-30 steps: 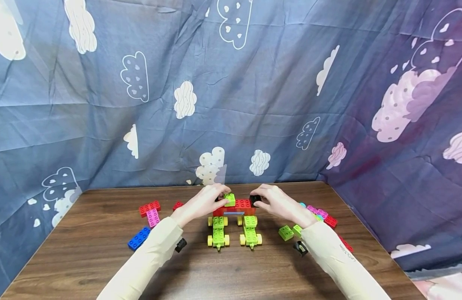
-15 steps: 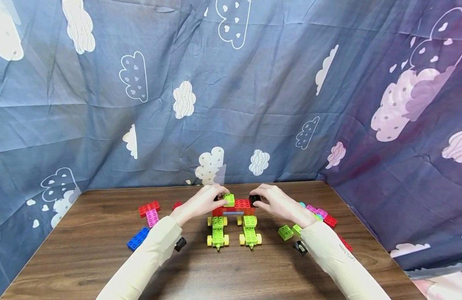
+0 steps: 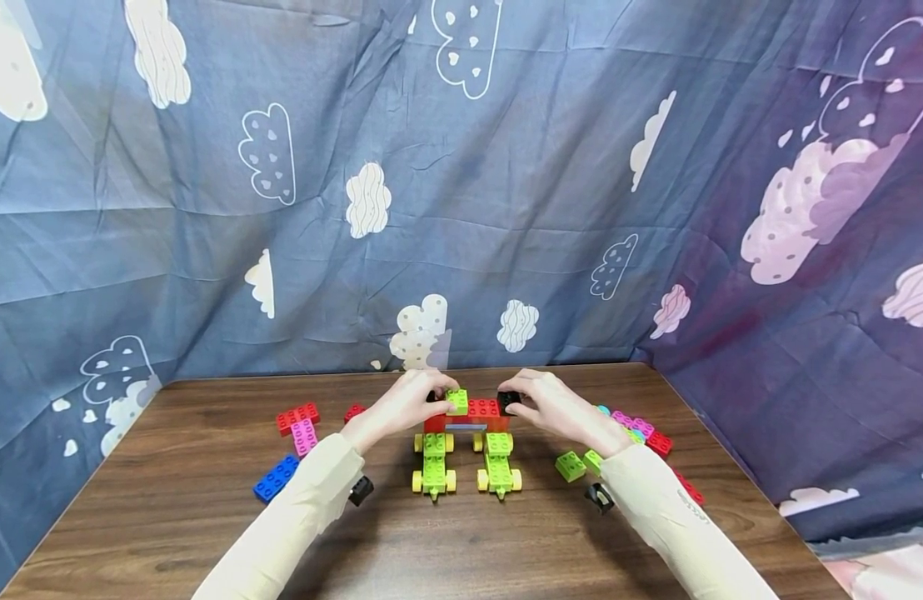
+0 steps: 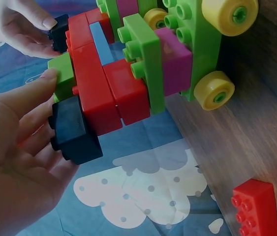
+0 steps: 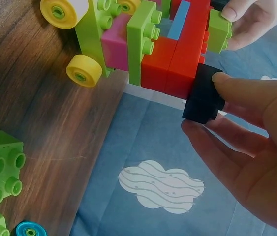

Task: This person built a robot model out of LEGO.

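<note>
A toy-brick build stands mid-table: two green wheeled bases [image 3: 435, 473] with yellow wheels, magenta bricks [image 4: 176, 61] and upright-looking green pieces in the wrist view, and a red brick bridge [image 3: 482, 408] across the top. Under the red span lies a thin blue piece [image 4: 101, 43]. My left hand [image 3: 411, 402] pinches a small green brick [image 3: 459, 403] on the red top; its fingers also lie against a black brick [image 4: 75, 130] at the left end. At the opposite end, my right hand [image 3: 553, 400] pinches another black brick [image 5: 203, 93] between thumb and fingers.
Red [image 3: 298, 417], pink [image 3: 304, 437] and blue [image 3: 276, 477] bricks lie on the left. Loose green bricks [image 3: 571, 467], purple pieces and red bricks [image 3: 660, 442] lie on the right. Small black pieces [image 3: 600, 498] sit near both forearms. A cloud-print curtain [image 3: 461, 208] hangs behind the table.
Both hands keep their holds at the top of the build. The green wheeled bases appear very slightly further left; otherwise little differs.
</note>
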The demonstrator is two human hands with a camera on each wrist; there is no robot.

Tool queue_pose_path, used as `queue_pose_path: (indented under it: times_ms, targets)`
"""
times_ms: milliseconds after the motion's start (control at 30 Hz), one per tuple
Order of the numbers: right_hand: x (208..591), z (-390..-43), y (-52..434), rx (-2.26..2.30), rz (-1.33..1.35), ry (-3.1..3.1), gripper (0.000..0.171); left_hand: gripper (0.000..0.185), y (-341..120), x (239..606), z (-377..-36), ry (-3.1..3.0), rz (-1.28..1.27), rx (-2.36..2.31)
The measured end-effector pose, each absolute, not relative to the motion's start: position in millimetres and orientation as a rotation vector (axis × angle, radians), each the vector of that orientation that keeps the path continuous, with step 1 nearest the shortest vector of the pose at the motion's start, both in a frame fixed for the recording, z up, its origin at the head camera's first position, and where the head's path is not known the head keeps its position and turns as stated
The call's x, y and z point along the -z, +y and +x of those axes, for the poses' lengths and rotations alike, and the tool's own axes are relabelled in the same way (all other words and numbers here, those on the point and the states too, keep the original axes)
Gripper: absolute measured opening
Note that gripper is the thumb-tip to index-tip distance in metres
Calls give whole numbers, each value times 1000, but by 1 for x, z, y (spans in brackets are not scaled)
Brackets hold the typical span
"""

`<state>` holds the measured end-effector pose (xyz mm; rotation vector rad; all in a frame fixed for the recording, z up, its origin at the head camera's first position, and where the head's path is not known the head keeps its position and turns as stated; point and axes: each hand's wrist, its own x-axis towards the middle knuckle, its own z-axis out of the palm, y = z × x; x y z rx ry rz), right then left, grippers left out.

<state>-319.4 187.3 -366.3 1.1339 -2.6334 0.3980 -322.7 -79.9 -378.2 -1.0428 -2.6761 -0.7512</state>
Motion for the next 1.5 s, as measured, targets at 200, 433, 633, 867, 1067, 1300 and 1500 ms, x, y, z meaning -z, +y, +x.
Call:
queue_pose_path:
  times_ms: [200, 433, 633, 867, 1067, 1300, 1500]
  targets:
    - [367, -319, 186, -392, 1140, -2622, 28, 25, -79, 376, -319, -2675, -1065, 698]
    - [366, -318, 186, -385, 1142, -2618, 29, 28, -78, 381, -316, -2660, -1018, 692]
    - [366, -318, 187, -382, 1146, -2614, 28, 29, -77, 385, -313, -2636, -1006, 645]
    - [366, -317, 187, -382, 1147, -2612, 28, 30, -78, 389, -311, -2630, -976, 651]
    - [368, -318, 187, -364, 1146, -2622, 28, 33, -84, 386, -312, -2671, -1002, 689]
    - [366, -316, 188, -412, 1138, -2628, 30, 27, -88, 386, -314, -2666, -956, 720]
    - [365, -311, 203, -437, 1094, -2579, 36, 27, -86, 385, -315, -2686, -942, 727]
